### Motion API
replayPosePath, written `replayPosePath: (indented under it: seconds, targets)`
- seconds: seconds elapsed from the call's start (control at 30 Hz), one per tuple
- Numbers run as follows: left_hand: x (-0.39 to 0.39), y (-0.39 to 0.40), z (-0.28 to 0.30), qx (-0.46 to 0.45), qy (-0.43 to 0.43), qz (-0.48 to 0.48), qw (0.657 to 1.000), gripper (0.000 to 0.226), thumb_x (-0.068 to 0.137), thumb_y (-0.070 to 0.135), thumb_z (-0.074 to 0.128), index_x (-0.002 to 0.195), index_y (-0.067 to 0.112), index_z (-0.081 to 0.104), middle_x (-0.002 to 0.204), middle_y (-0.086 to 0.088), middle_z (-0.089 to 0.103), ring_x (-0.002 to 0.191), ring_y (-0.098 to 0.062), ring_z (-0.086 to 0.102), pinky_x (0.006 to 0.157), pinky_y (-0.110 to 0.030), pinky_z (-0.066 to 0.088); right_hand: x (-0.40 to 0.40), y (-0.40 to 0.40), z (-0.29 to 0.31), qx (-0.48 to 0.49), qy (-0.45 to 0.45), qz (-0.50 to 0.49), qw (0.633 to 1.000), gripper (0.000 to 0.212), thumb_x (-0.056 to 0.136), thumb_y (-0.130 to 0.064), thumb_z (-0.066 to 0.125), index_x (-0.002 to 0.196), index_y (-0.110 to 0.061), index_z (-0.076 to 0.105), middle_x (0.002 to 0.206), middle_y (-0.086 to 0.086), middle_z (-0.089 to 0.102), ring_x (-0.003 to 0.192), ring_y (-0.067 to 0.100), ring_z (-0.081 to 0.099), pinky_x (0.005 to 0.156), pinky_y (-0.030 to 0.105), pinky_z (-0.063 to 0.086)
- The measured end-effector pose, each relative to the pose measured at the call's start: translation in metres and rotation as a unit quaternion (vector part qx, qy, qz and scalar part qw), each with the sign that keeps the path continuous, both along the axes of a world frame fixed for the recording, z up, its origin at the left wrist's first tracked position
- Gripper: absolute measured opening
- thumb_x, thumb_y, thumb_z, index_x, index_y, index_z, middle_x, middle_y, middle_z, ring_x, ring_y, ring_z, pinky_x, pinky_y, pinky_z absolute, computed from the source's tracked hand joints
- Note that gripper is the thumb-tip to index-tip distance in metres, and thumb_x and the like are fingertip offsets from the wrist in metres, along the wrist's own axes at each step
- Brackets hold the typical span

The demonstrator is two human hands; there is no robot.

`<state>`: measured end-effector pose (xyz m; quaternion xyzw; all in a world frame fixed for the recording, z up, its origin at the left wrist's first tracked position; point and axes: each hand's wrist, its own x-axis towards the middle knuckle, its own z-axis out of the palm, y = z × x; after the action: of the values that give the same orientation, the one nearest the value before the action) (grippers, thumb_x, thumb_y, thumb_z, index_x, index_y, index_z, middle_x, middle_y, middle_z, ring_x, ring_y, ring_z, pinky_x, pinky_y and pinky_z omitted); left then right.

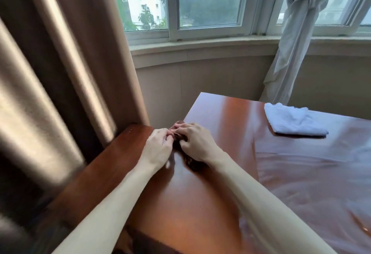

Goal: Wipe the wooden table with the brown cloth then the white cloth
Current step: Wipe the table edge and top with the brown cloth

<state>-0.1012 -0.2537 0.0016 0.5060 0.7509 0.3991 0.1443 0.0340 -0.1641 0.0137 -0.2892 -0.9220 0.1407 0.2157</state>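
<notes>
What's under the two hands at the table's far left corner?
A dark brown cloth, bunched on the glossy wooden table. Left hand and right hand both have fingers curled into it. Most of the cloth is covered; its fold and full extent cannot be seen.

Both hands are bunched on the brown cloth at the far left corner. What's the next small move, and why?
Probably spread the brown cloth flat and start wiping across the wooden table. The left hand and right hand hold it bunched, and the white cloth lies apart for later.

Dark brown cloth (190,160) bunched at wooden table's (200,193) edge; folded white cloth (291,120) far right.
</notes>
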Motion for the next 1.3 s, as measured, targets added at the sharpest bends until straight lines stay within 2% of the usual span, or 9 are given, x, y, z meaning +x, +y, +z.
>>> replayPosePath:
  seconds: [0.13,0.37,0.5,0.6,0.8,0.97,1.13,1.2,1.3]
  targets:
    - [-0.009,-0.068,-0.004,0.018,0.010,0.019,1.000,0.015,0.096,0.015,0.055,0.091,0.019,0.069,0.106,0.004,0.066,0.099,-0.009,0.059,0.079,-0.003,0.033,0.007,-0.057,-0.004,0.003,0.015,0.022,1.000,0.045,0.087,-0.038,0.044,0.121,-0.037,0.073,0.132,-0.017,0.066,0.124,0.019,0.056,0.093,0.040,0.054]
    - [-0.011,-0.138,0.003,0.021,-0.008,0.055,0.998,0.020,0.103,0.023,0.046,0.096,0.022,0.065,0.094,0.010,0.070,0.092,-0.001,0.063,0.070,-0.001,0.038,0.015,-0.150,-0.010,0.010,0.046,0.076,0.996,0.043,0.087,-0.027,0.052,0.122,-0.039,0.072,0.134,-0.022,0.064,0.129,0.012,0.052,0.093,0.036,0.054]
    - [-0.009,-0.163,0.006,0.013,0.028,0.010,0.999,0.024,0.104,0.023,0.046,0.112,0.022,0.068,0.110,0.010,0.069,0.100,0.002,0.062,0.081,0.001,0.037,0.032,-0.192,-0.008,-0.013,0.048,0.119,0.992,0.054,0.081,-0.026,0.043,0.125,-0.038,0.073,0.140,-0.020,0.061,0.138,0.005,0.046,0.104,0.027,0.045]
    - [-0.009,-0.185,0.002,0.011,0.075,-0.044,0.996,0.031,0.104,0.024,0.049,0.131,0.021,0.063,0.134,0.010,0.061,0.125,-0.001,0.053,0.106,-0.014,0.038,0.064,-0.179,-0.002,-0.069,0.011,0.216,0.974,0.059,0.075,-0.012,0.050,0.124,-0.035,0.073,0.142,-0.017,0.061,0.138,0.000,0.047,0.115,0.024,0.039]
    - [-0.009,-0.224,-0.020,-0.050,0.156,-0.122,0.979,0.072,0.089,0.064,0.060,0.151,0.033,0.042,0.155,0.028,0.031,0.143,0.016,0.017,0.121,-0.021,0.021,0.055,-0.135,0.014,-0.015,0.000,-0.098,0.995,0.052,0.082,-0.012,0.058,0.121,-0.044,0.071,0.136,-0.024,0.061,0.127,0.010,0.054,0.090,0.028,0.044]
    - [-0.017,-0.217,-0.024,-0.018,0.216,-0.107,0.970,0.075,0.081,0.080,0.048,0.141,0.035,0.054,0.147,0.025,0.047,0.141,0.013,0.028,0.114,-0.033,0.040,0.083,-0.175,0.002,-0.049,0.017,0.139,0.989,0.060,0.076,-0.004,0.057,0.121,-0.041,0.073,0.137,-0.025,0.061,0.130,-0.004,0.052,0.107,0.017,0.040]
    - [-0.013,-0.217,-0.014,-0.038,0.196,-0.100,0.975,0.079,0.073,0.083,0.050,0.138,0.038,0.056,0.144,0.021,0.052,0.140,0.009,0.035,0.115,-0.032,0.038,0.045,-0.148,0.007,-0.009,-0.010,-0.174,0.985,0.044,0.086,-0.021,0.056,0.124,-0.038,0.070,0.135,-0.014,0.064,0.122,0.021,0.057,0.091,0.033,0.047]
    - [-0.014,-0.216,-0.011,-0.051,0.170,-0.094,0.980,0.080,0.072,0.082,0.058,0.141,0.041,0.050,0.146,0.019,0.051,0.139,0.004,0.039,0.114,-0.030,0.038,0.033,-0.178,0.000,0.038,-0.015,-0.081,0.996,0.045,0.087,-0.024,0.054,0.126,-0.041,0.068,0.137,-0.018,0.061,0.123,0.017,0.055,0.089,0.032,0.048]
    - [-0.016,-0.213,-0.002,-0.082,0.183,-0.106,0.974,0.080,0.080,0.068,0.066,0.149,0.039,0.038,0.150,0.017,0.044,0.143,0.000,0.034,0.115,-0.028,0.035,0.052,-0.187,-0.002,-0.015,0.003,0.067,0.998,0.053,0.083,-0.018,0.052,0.126,-0.046,0.067,0.139,-0.025,0.058,0.126,0.008,0.053,0.093,0.028,0.046]
